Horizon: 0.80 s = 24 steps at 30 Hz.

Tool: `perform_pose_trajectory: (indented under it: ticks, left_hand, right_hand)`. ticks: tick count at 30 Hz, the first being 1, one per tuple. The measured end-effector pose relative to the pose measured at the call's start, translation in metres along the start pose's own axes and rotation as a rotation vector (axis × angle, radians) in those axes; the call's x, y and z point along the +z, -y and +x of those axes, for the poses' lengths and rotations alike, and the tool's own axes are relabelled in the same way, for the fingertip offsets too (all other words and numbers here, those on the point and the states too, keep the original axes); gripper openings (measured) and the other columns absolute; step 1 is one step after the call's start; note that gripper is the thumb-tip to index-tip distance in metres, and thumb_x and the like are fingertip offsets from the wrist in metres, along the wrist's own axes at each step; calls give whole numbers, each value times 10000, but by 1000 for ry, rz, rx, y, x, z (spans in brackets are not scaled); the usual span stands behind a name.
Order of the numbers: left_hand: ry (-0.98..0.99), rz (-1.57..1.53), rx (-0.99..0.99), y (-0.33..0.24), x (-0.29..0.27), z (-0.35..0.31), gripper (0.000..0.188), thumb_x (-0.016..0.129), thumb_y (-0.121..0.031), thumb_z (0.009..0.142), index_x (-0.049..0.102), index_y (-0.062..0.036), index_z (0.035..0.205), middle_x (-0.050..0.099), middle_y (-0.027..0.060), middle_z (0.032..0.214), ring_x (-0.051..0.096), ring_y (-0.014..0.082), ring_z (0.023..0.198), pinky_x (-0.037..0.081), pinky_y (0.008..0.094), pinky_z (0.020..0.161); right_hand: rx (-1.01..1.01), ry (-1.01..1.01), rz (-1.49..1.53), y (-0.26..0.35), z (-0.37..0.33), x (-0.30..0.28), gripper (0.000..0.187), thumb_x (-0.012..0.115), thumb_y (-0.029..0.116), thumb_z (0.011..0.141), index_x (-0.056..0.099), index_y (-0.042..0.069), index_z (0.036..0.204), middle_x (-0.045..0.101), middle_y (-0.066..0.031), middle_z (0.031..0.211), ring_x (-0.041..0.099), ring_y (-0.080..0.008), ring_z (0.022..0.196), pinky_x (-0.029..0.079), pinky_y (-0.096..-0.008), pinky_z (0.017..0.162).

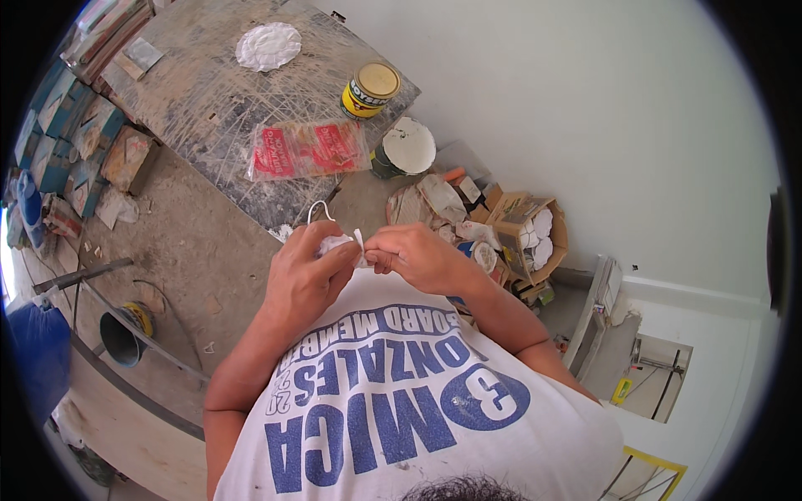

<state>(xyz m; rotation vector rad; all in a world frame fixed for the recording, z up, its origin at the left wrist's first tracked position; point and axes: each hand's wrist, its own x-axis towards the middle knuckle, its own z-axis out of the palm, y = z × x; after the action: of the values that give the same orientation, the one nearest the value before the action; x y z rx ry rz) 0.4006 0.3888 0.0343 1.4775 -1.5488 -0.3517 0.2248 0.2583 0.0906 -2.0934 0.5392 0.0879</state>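
Close in front of my shirt, both hands work on a small crumpled white piece [336, 244] that looks like cloth. My left hand [305, 271] is closed around it, thumb and fingers bent over it. My right hand [411, 257] pinches beside its upright edge, fingertips pressed together. A thin white string [319, 205] curls up in a loop above my left hand. Its lower end is hidden behind the fingers. Beyond the hands, a clear plastic pack with red printing [309, 150] lies on the scratched board table [192, 92].
A round white cloth pad [268, 47] and a yellow paint can [370, 90] sit on the table. Right of it stand a white-coated bucket [405, 149] and a cardboard box [528, 235] of white pads amid clutter. A dark bucket [123, 336] and metal bars [138, 321] are at left.
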Motion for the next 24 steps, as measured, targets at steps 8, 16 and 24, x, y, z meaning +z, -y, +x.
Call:
perform_pose_trajectory:
  ticks: [8,16,24]
  left_hand:
    - [-104,68,-62,0,10,-2,215,773,-24,775,738,-98,974,645,133,1064,662,327,868,541,405,705]
    - [155,121,-141,-7,32,15,123,711,-77,886,735,-50,1003,629,132,1026,651,353,857,523,443,742]
    - [223,66,-142,-5,47,11,102,703,-71,904,725,-35,996,636,129,1005,658,341,833,518,429,697]
  right_hand:
    - [160,-182,159,-8,8,31,175,624,145,981,671,-22,956,672,-152,873,669,-297,761,522,-385,706]
    - [32,-351,-247,-55,7,52,184,625,142,870,673,-32,837,664,-246,818,673,-424,781,538,-479,699]
    - [17,-331,-11,-68,-10,47,189,621,123,873,707,-43,848,687,-276,818,688,-444,774,545,-486,683]
